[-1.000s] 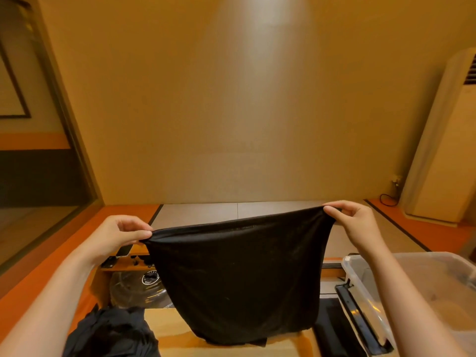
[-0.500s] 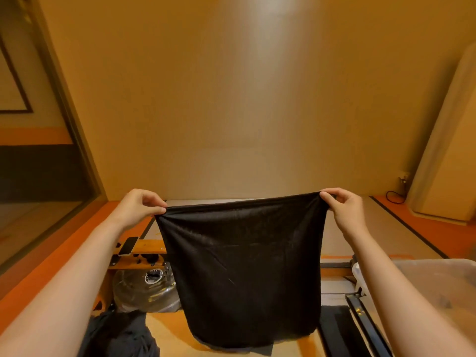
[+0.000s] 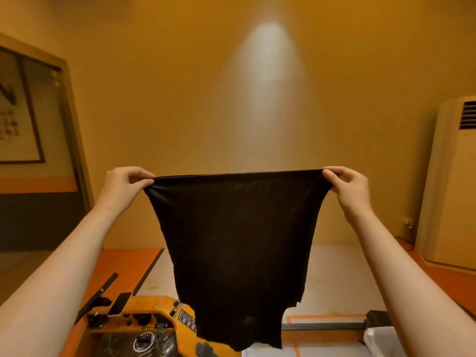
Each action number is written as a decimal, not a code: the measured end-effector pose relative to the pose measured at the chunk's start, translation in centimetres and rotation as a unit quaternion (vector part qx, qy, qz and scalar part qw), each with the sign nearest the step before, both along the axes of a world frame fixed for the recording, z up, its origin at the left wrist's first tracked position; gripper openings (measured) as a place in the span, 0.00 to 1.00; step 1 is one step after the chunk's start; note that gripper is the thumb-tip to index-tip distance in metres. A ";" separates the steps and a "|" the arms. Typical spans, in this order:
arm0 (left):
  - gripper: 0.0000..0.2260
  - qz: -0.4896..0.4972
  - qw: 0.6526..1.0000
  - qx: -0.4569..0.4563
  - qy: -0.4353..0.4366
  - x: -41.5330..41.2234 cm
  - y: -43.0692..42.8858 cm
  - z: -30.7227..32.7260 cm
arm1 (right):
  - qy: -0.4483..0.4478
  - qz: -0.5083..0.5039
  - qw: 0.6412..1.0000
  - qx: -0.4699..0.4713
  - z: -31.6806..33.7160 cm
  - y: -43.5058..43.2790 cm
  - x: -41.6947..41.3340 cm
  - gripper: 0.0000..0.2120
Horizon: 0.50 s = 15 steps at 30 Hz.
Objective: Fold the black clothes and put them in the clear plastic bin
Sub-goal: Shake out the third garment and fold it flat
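Holding black garment (image 3: pixel 239 240) aloft, up and left of clear plastic bin (image 3: pixel 380 340) | left hand (image 3: pixel 123 184) pinches top corner farther from bin | right hand (image 3: pixel 347 188) pinches top corner nearer bin | garment hangs long axis vertical, top edge taut | bin lies below right hand

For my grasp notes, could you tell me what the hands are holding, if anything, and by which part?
Both hands hold one black garment: the left hand pinches its top left corner, the right hand its top right corner.
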<state>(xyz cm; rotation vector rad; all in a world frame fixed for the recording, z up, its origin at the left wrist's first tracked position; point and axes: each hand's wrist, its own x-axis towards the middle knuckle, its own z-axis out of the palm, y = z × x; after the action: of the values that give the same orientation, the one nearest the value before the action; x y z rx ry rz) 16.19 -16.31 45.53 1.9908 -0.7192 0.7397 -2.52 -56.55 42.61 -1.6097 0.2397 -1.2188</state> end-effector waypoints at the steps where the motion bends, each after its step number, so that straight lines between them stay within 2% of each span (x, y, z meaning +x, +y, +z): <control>1: 0.04 -0.005 1.000 -0.007 0.003 -0.6 0.2 0.0 | -0.003 0.004 1.000 0.005 -0.2 0.0 -0.4 0.04; 5: 0.05 -0.016 0.999 -0.004 0.035 -2.9 1.4 -2.6 | 0.021 0.033 0.999 0.029 -3.3 0.5 -2.5 0.06; 10: 0.06 -0.021 0.996 0.005 0.092 -8.1 3.7 -8.8 | 0.073 0.077 0.993 0.054 -9.5 1.7 -7.1 0.06; 15: 0.08 -0.020 0.982 0.065 0.175 -12.9 6.6 -17.1 | 0.176 0.116 0.974 0.081 -18.2 3.3 -11.8 0.07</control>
<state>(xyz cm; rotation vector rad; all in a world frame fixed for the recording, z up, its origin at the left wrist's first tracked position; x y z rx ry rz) 3.28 -9.73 28.39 2.1442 -0.6070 0.3094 -14.33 -53.21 24.36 -1.6504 0.3540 -0.7146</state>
